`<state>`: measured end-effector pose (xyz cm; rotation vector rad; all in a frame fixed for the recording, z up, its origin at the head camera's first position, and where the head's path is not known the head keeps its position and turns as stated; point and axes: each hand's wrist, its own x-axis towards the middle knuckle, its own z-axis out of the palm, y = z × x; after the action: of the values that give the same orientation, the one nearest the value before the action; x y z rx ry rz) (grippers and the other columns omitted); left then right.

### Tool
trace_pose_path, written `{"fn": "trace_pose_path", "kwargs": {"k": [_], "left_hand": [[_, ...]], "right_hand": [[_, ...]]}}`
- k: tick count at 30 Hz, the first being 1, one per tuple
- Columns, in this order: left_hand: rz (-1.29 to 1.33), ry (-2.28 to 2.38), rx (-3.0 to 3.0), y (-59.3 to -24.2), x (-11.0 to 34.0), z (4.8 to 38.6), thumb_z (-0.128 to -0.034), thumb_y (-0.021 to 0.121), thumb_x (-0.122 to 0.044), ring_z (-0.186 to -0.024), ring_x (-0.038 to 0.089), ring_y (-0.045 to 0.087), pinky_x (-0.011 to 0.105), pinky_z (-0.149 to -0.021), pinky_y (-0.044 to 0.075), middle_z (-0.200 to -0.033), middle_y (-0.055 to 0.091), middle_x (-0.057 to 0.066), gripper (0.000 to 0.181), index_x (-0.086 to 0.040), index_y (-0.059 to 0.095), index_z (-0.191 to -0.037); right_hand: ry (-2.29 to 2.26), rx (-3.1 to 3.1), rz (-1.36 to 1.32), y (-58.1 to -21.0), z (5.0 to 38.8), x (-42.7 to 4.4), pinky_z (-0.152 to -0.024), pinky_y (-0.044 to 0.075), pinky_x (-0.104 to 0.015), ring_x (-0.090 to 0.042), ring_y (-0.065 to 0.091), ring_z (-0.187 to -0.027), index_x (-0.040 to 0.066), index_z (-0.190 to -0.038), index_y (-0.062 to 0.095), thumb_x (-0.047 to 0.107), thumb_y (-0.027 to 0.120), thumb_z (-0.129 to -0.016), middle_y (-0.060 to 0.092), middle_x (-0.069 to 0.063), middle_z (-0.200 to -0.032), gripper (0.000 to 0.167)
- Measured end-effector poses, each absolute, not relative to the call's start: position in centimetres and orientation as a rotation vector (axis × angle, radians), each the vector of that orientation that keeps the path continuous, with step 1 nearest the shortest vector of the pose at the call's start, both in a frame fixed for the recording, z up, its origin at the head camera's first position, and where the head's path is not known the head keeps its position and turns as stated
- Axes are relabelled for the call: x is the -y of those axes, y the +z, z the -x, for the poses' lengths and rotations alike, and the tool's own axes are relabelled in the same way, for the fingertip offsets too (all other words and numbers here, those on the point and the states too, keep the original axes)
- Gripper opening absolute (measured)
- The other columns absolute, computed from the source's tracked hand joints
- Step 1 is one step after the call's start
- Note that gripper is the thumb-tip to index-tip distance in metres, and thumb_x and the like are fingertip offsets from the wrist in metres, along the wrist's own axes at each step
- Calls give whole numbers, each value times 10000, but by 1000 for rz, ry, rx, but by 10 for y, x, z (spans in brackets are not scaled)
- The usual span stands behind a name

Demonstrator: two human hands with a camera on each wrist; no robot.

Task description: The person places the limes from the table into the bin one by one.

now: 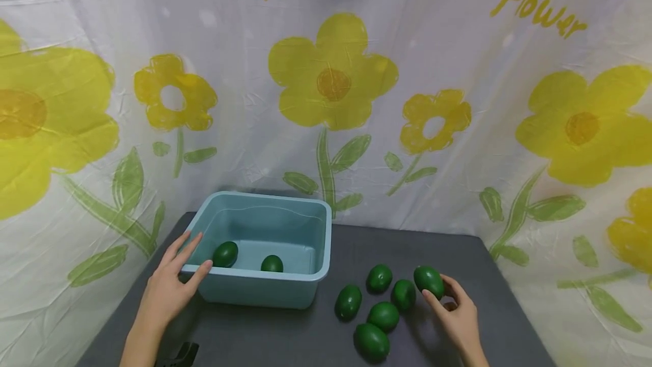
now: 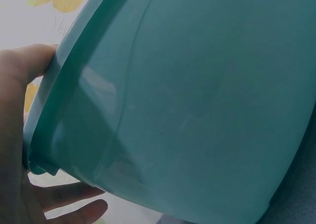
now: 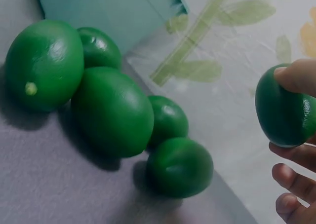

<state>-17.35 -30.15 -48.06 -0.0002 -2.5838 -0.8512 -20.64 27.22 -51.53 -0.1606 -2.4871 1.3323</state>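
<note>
head view shows a pale blue tub [image 1: 254,290] on a dark grey worktop [image 1: 265,344], with a flower-printed curtain [image 1: 244,152] hanging behind the tub. to the right of the tub, the right hand [image 1: 460,316] has its grip clamped on one green fruit [image 1: 428,281], which looks lifted off the worktop; the right wrist view shows the thumb on one side and a finger under the other, with the remaining fingers loose. at the tub's near left corner, the left hand [image 1: 165,293] rests against the rim, fingers spread apart, its grip not closed round anything. between the tub and the right hand lies a loose group of five more green fruits [image 1: 384,316], some touching one another, and inside the tub are two green fruits [image 1: 225,254], one by the left wall and one near the front wall. the held fruit is a smooth, glossy oval, so i judge it firm and rather slippery, stiff enough to take a light pinch without denting and not very fragile; its weight cannot be told from here, though fingertips alone seem to manage it. the best hold is probably across its widest middle, thumb opposite two or more fingers, since the tapering ends could squirt out of the grip. the tub looks like thin, light plastic, so it could slide if knocked; its rim seems the natural place to steady it.
</note>
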Motion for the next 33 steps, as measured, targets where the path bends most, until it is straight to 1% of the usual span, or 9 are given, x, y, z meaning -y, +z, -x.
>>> {"fn": "trace_pose_path", "kwargs": {"k": [4,9,19,25,28,33], "left_hand": [[-10,-850,2586,-481,302,173,-1039,669,-473,-1421,563,437,816,-926,413,-1699,323,172,717,-203,416,-1653],[-13,-847,2585,-481,301,174,-1039,665,-476,-1418,568,435,825,-923,406,-1699,321,175,719,-201,414,-1654],[-15,-844,2584,-483,302,174,-1038,667,-480,-1414,569,441,811,-924,415,-1701,318,169,719,-210,413,-1654],[-14,-853,2586,-482,301,174,-1033,677,-474,-1427,561,432,814,-932,412,-1701,319,163,723,-216,413,-1655],[-19,-847,2588,-482,301,174,-1027,684,-477,-1434,554,426,818,-938,409,-1697,326,164,726,-211,423,-1650],[-11,-843,2584,-482,302,174,-1027,688,-468,-1432,551,433,807,-926,419,-1697,327,165,719,-213,429,-1647]], "right_hand": [[1317,2471,135,-509,209,-267,-609,506,-223,7,589,-848,66,-1375,665,312,832,-949,745,-162,-1203,519],[1331,2442,130,-506,215,-263,-614,501,-206,40,582,-871,79,-1386,663,307,827,-956,739,-166,-1218,514],[1394,2339,64,-499,227,-246,-624,496,-182,9,608,-895,107,-1353,693,235,852,-932,740,-108,-1149,468],[1393,2304,-26,-494,234,-233,-603,484,-184,-14,609,-849,91,-1358,692,174,851,-924,740,-110,-1123,469],[1414,2290,-63,-492,238,-225,-613,488,-184,-14,607,-860,81,-1366,690,159,848,-924,736,-121,-1140,475],[1465,2277,-76,-486,247,-211,-643,493,-184,-20,611,-902,104,-1366,692,182,849,-929,735,-111,-1139,470]]}}
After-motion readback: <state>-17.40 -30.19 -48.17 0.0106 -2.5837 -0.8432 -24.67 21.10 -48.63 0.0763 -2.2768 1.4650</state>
